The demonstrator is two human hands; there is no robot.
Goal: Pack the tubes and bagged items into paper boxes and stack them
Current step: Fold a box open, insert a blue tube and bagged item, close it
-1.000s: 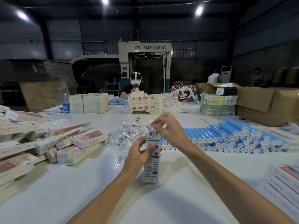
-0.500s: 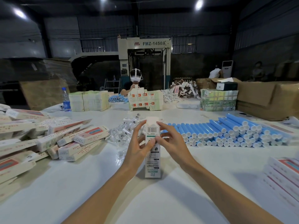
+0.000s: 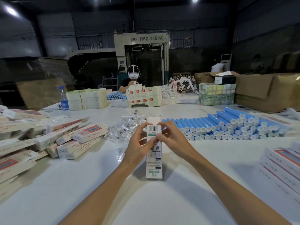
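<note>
- Warehouse hall, white surface under both hands; a 2nd person works at its far side.
- Paper box sits dead centre between the 2 hands. Its long axis runs straight away from the body, with the barcode end far and the other end back by the wrists. Can't tell if the near end touches the surface.
- Left hand pinches the box's left edge, thumb across the printed face.
- Right hand pinches the right edge near the barcode, thumb also on the face. Both hands are equally near, and neither is free.
- Top flap stands up unfolded just past the fingertips, so the far end reads as open. Contents are hidden.
- My read: the next move turns on that far end, either load it or fold the flap down.
- Blue tubes are stacked beyond and right of the right hand, caps facing the body.
- Bagged items are heaped just beyond the left hand.
- Boxes heap lies well left of the left hand.
- Box look: slim, white card, black print, green band under the barcode. Probably dents if squeezed hard.
</note>
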